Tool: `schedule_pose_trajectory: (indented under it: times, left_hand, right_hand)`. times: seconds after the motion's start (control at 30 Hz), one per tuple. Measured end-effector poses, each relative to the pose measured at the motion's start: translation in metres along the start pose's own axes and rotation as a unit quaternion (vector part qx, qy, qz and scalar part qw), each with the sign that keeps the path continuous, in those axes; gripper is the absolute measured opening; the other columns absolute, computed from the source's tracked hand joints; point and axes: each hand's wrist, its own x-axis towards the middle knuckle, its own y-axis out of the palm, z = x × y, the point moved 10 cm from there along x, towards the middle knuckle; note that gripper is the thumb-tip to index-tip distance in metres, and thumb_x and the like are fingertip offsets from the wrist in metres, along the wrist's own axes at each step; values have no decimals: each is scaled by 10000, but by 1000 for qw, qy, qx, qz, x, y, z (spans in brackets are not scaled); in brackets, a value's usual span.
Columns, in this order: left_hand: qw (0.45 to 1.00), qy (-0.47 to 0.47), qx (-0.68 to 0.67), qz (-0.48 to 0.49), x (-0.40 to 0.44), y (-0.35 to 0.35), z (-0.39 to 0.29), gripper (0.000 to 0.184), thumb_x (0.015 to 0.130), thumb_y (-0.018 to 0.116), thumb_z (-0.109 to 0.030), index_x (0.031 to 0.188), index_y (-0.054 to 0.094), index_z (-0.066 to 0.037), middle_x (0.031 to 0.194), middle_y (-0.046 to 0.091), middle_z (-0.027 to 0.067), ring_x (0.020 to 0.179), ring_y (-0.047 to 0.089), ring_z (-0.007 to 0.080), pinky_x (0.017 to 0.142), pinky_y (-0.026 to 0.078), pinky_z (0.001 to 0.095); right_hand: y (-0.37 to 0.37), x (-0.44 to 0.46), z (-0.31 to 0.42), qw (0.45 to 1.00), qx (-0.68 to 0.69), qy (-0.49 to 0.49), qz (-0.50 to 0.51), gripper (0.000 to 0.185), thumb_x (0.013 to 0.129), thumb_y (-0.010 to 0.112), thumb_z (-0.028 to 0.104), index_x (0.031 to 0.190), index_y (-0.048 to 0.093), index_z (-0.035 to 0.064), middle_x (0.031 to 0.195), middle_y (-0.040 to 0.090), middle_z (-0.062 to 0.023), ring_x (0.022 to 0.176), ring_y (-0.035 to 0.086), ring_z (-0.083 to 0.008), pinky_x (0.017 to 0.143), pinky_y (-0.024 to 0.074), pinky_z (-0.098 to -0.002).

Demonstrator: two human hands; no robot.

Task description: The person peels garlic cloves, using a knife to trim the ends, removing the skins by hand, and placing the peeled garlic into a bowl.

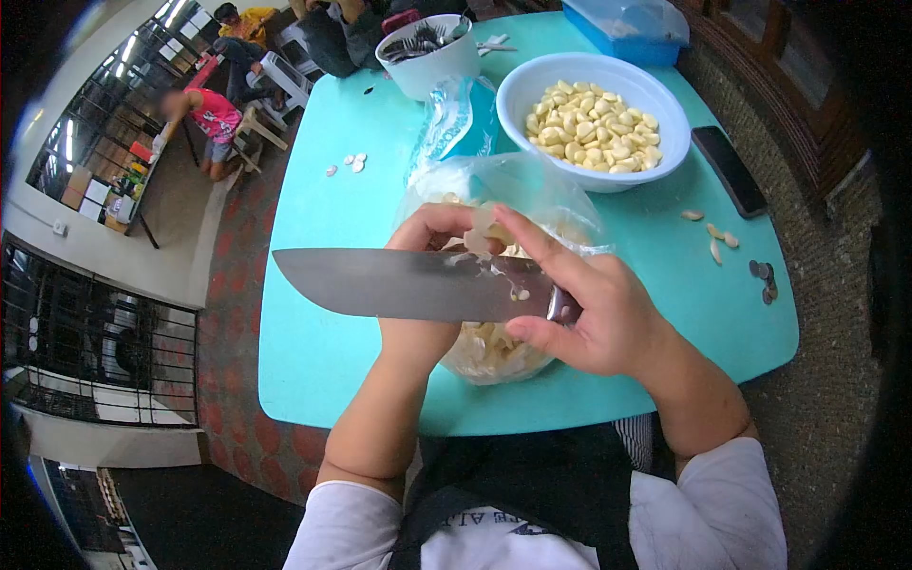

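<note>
My right hand (608, 309) is closed around the handle of a wide-bladed knife (399, 285), its blade pointing left with thin pale slices stuck to it. The right index finger reaches over the blade to a pale garlic piece (483, 231). My left hand (432, 228) is partly hidden behind the blade; its curled fingers hold that piece. Below both hands, a clear plastic bag (499, 366) contains pale slices. Beyond it, a light-blue basin (672, 128) holds many peeled garlic cloves (598, 123).
On the turquoise table (323, 351) are a phone (730, 171), loose cloves (714, 249), dark coin-like discs (763, 275) and small pale bits (358, 163). A white bowl of utensils (427, 71) and a blue container (627, 33) stand at the back. Another person (214, 114) is far left.
</note>
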Motion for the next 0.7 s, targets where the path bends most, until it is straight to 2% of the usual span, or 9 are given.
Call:
schedule_pose_trajectory:
  times: [0.07, 0.17, 0.23, 0.37, 0.4, 0.47, 0.57, 0.6, 0.7]
  left_hand:
    - [999, 7, 48, -6, -1, 0, -4, 265, 742, 635, 20, 996, 564, 5, 966, 604, 78, 851, 601, 144, 756, 478, 247]
    - [997, 67, 41, -18, -5, -4, -11, 249, 724, 635, 65, 961, 572, 17, 969, 603, 87, 837, 607, 153, 767, 489, 264]
    - [998, 47, -12, -30, -7, -1, -9, 317, 725, 633, 84, 1019, 537, 18, 1000, 592, 92, 864, 602, 156, 783, 497, 277]
    - [989, 52, -118, -77, -7, -1, -2, 473, 729, 643, 110, 1139, 431, 7, 1030, 570, 97, 918, 591, 161, 806, 512, 296]
    - [991, 81, -101, -36, -5, 4, -7, 536, 734, 655, 105, 1171, 365, -4, 1031, 551, 101, 945, 585, 162, 809, 511, 286]
    - [995, 47, -85, -12, -1, 6, -3, 520, 730, 655, 116, 1143, 367, -15, 1039, 519, 104, 935, 592, 171, 796, 513, 282]
    - [994, 50, -92, -15, -2, 5, -3, 506, 721, 646, 145, 1101, 361, -29, 997, 537, 108, 950, 603, 220, 820, 525, 326]
    - [994, 55, -96, -21, -1, 3, -3, 500, 718, 641, 158, 1086, 361, -32, 972, 553, 111, 957, 608, 244, 835, 531, 348]
    - [989, 38, -138, -27, 0, 4, 2, 458, 713, 662, 123, 961, 325, -63, 927, 451, 47, 893, 586, 153, 765, 507, 265]
  right_hand:
    - [0, 1, 0, 1000, 4, 13, 12, 661, 821, 643, 282, 1360, 383, -1, 1165, 585, -210, 815, 663, -285, 711, 499, -288]
    - [-3, 1, -3, 997, 31, -36, -53, 614, 835, 624, 318, 1353, 413, 64, 964, 639, -218, 705, 648, -328, 625, 509, -346]
    - [-5, 2, -6, 997, 41, -38, -52, 591, 846, 614, 301, 1337, 422, 34, 979, 645, -208, 715, 657, -310, 645, 515, -351]
    - [3, 1, -26, 974, 222, 34, -30, 535, 900, 550, 300, 1346, 413, 38, 826, 651, -123, 575, 598, -184, 542, 485, -289]
    - [7, 0, -33, 953, 294, 72, -21, 523, 916, 526, 308, 1352, 406, 45, 769, 640, -94, 529, 566, -144, 503, 464, -263]
    - [16, -7, -45, 863, 472, 179, 22, 507, 951, 462, 338, 1370, 385, 63, 644, 581, -30, 444, 467, -62, 420, 395, -201]
    - [8, -3, -45, 838, 518, 171, -14, 520, 975, 378, 386, 1395, 339, 84, 544, 463, 14, 382, 339, -24, 367, 273, -152]
    - [9, -3, -43, 836, 522, 170, 7, 528, 974, 383, 386, 1400, 327, 80, 551, 475, 7, 386, 355, -25, 366, 279, -152]
    - [14, -7, -35, 825, 536, 167, 69, 555, 971, 398, 384, 1415, 289, 69, 572, 514, -14, 398, 404, -29, 362, 298, -154]
